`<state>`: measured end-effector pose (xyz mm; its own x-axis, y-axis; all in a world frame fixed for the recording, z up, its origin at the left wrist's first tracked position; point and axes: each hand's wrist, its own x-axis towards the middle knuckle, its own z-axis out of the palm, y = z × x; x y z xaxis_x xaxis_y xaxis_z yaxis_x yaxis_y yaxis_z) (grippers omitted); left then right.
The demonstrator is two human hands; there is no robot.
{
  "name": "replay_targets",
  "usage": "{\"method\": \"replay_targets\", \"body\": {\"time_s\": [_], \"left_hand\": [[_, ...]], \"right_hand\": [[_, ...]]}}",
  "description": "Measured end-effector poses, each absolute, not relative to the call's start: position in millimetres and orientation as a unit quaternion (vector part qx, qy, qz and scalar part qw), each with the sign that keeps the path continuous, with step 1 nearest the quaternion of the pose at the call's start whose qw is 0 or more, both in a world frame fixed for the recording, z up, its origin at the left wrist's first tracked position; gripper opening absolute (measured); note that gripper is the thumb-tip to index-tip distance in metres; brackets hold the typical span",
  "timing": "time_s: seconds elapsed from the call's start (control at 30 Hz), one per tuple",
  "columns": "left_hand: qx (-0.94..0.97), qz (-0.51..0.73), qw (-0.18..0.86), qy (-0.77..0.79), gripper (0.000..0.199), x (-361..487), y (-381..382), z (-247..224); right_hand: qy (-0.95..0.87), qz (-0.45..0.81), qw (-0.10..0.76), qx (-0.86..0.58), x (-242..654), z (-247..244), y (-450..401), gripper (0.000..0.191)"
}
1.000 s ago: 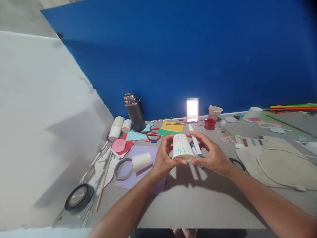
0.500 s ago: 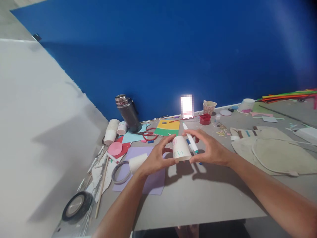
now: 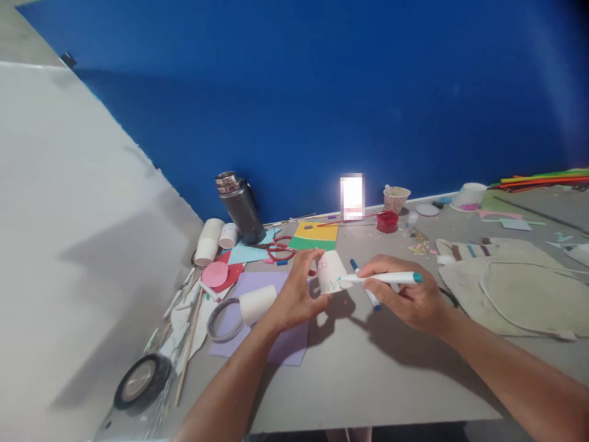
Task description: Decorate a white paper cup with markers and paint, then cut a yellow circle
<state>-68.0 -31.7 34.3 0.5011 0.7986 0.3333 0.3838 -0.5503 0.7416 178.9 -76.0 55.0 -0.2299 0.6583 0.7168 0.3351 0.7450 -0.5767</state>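
Observation:
My left hand (image 3: 300, 291) grips a white paper cup (image 3: 332, 270), fingers behind it and thumb at its lower rim. The cup is upside down and tilted, with a pink window-like drawing and green zigzag strokes low on its side. In my right hand (image 3: 402, 291) is a white marker (image 3: 391, 278) with a green end, its tip at the green strokes. A blue-ended marker (image 3: 372, 298) lies on the table just behind that hand. To the left, another white cup (image 3: 257, 305) lies on purple paper (image 3: 289, 344), beside a grey tape ring (image 3: 212, 328).
Behind are a dark flask (image 3: 242, 212), red-handled scissors (image 3: 280, 250), yellow and green paper (image 3: 317, 233), a red tub (image 3: 387, 221) and a patterned cup (image 3: 396, 199). Black tape (image 3: 142, 382) sits front left; a beige cloth bag (image 3: 529, 294) lies right.
My right hand has let go of the cup's rim and swung the marker round to a nearly level position, tip against the cup. More green strokes show as the cup has turned slightly.

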Motion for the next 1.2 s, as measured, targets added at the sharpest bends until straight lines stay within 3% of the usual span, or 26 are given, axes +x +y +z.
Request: {"method": "replay_targets", "body": {"time_s": [0.47, 0.87, 1.2], "left_hand": [[0.823, 0.330, 0.289, 0.361, 0.078, -66, -33, 33], [0.754, 0.379, 0.387, 0.372, 0.076, -60, -33, 33], [0.741, 0.391, 0.417, 0.353, 0.074, -57, -34, 33]], "right_hand": [[-0.799, 0.146, 0.488, -0.319, 175, 53, -74, 0.014], [-0.747, 0.136, 0.523, -0.387, 184, 51, -74, 0.012], [-0.771, 0.121, 0.525, -0.339, 182, 49, -74, 0.008]]}}
